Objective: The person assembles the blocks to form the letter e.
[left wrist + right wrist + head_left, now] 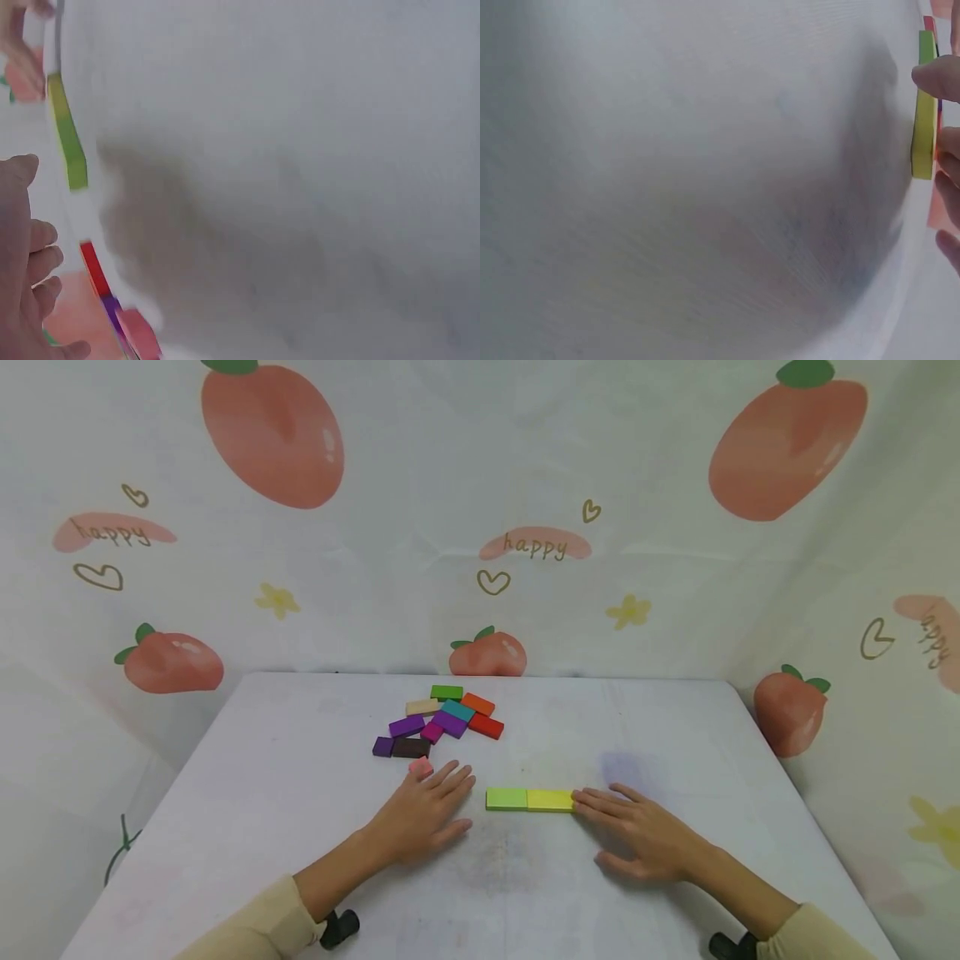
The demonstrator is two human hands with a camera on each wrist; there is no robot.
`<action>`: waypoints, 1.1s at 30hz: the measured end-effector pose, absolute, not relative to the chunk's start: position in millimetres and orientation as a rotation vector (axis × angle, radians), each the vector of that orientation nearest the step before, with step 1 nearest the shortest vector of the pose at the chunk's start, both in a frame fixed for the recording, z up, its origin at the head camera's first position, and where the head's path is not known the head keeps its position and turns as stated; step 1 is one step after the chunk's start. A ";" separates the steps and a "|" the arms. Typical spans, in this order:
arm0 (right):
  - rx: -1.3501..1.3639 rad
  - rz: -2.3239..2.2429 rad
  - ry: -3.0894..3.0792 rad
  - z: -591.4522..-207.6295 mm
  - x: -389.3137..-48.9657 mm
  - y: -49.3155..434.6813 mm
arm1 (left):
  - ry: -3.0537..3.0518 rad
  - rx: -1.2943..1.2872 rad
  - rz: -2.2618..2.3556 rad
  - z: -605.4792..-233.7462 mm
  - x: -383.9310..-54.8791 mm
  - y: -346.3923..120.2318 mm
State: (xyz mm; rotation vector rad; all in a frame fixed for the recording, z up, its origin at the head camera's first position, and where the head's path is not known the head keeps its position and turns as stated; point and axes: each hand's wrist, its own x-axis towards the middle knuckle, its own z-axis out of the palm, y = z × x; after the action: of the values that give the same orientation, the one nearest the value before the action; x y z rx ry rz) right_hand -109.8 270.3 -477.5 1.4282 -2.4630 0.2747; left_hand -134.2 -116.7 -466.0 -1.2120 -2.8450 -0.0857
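Observation:
A light green block (pixel 506 799) and a yellow block (pixel 550 802) lie end to end in one straight row on the white table. My right hand (pixel 645 835) is at the row's right end, fingers extended and fingertips right at the yellow block's end. To the left of the row, my left hand (pixel 423 814) hangs low over the table, palm down, fingers loosely straight and holding nothing. Just beyond its knuckles sits a pink block (pixel 421 767), partly hidden by the hand. In the left wrist view, the fingers (pixel 45 262) show apart from the green block (pixel 73 157).
Behind the left hand lies a loose cluster of blocks, among them a dark brown block (pixel 411 748), a red block (pixel 486 726), an orange block (pixel 477 703) and a green block (pixel 447 692). A peach-printed cloth (pixel 405 527) hangs behind the table (pixel 300 760).

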 end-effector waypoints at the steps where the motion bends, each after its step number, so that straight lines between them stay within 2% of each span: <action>1: 1.436 0.276 -2.458 -478.0 -110.0 270.4 | -2.846 -1.184 -0.081 -466.2 -135.8 -121.4; 9: 1.459 0.286 -2.441 -481.5 -111.1 270.4 | -2.881 -0.990 -0.070 -466.4 -144.8 -158.1; 18: 1.427 0.285 -2.485 -479.0 -111.9 268.3 | -2.968 -0.943 -0.130 -467.5 -147.3 -171.8; 33: 1.421 0.295 -2.463 -479.0 -112.7 267.5 | -3.001 -1.238 -0.263 -465.6 -151.4 -168.4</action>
State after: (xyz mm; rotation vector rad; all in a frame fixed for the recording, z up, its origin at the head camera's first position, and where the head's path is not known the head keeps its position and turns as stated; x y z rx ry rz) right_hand -112.7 267.5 -479.0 1.4206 -2.4634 0.2952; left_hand -151.4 -168.4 -465.6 -1.2385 -3.0014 -0.2630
